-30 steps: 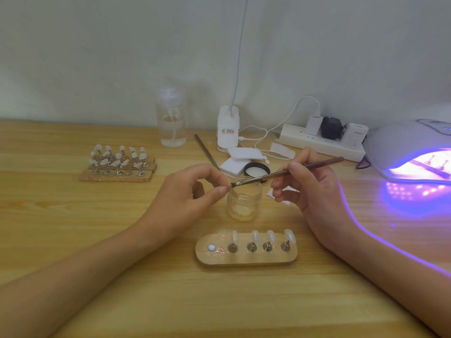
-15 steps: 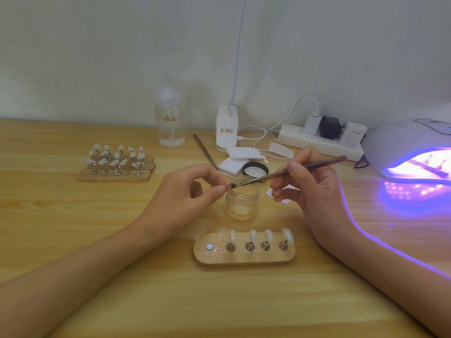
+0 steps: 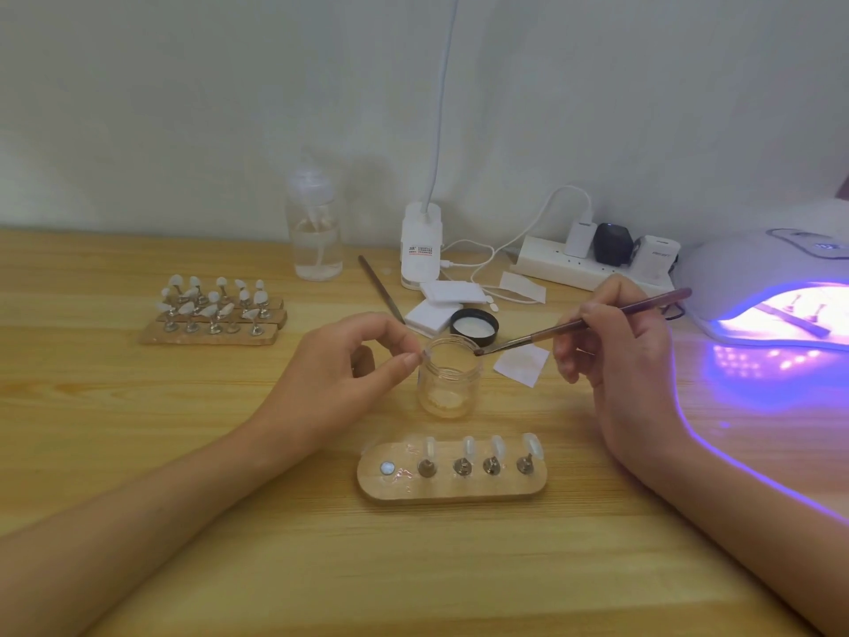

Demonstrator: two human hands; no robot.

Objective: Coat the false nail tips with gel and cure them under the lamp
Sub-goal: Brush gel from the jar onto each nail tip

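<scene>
You are at the loading step. Your right hand (image 3: 615,356) pinches a thin brown-handled brush (image 3: 597,317) like a pen. Its dark bristle end sits at the right rim of the small clear glass jar (image 3: 448,383) in the middle of the frame; I cannot tell whether it is wiping off or about to dip. Your left hand (image 3: 349,370) has thumb and forefinger pressed together at the jar's left rim. They pinch what looks like a small translucent false nail tip (image 3: 423,356), though it is too small to be sure. In the lower centre, the rounded wooden holder (image 3: 452,494) lies on the pale wooden table (image 3: 138,406). It carries four clear tips (image 3: 468,445) on metal stands and has one bare round stud at its left end, which suggests the pinched tip belongs there. The white curing lamp (image 3: 753,268) at the right edge glows violet, with a strip of something inside. A second wooden holder (image 3: 211,337), crowded with tips, waits at mid-left. Next, I judge, you need to carry the loaded bristles across to the pinched tip and lay a thin, even coat. Keep your left hand steady and its fingertips off the wet gel before the tip goes to the lamp.
</scene>
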